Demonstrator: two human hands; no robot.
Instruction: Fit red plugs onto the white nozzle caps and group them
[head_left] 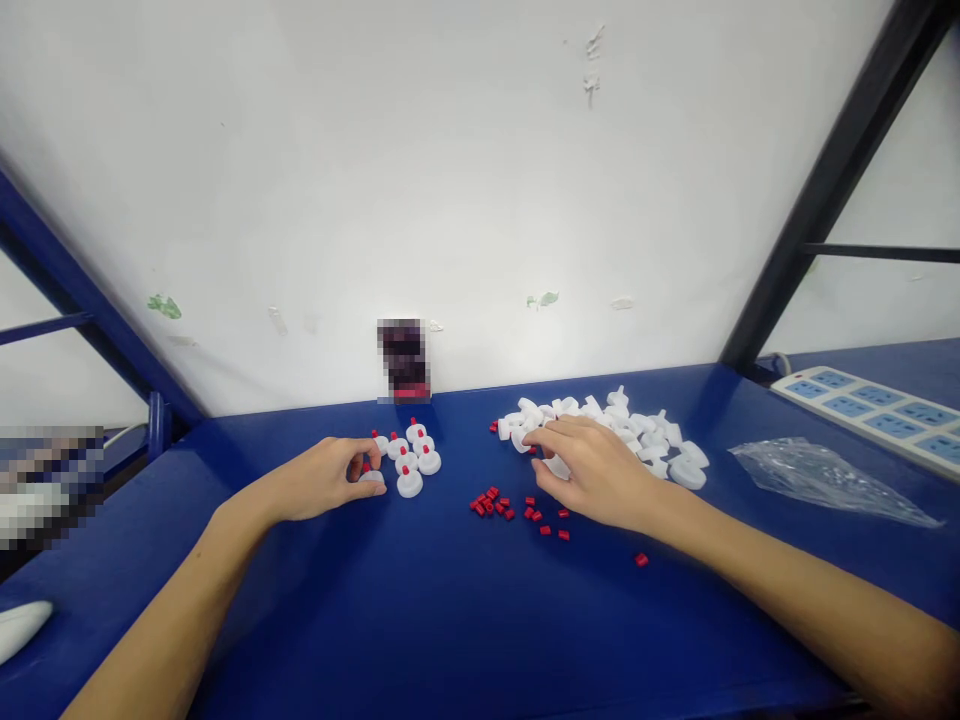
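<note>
My left hand (334, 478) curls its thumb and fingers around a white nozzle cap with a red tip (371, 478), which stands on the blue table. Just right of it is a group of several upright white nozzle caps (409, 484), each with a red tip. My right hand (589, 465) is at the near left edge of a heap of bare white nozzle caps (660, 432). Its thumb and index finger are apart, with the index fingertip beside one white cap (519, 438). Small red tips (489, 505) lie scattered below and left of this hand.
The blue table (420, 620) meets a white wall (480, 200) at the back. A clear plastic bag (832, 482) lies at right, near a power strip (877, 405). A pixelated dark item (405, 358) leans on the wall. A white object (22, 628) sits at far left.
</note>
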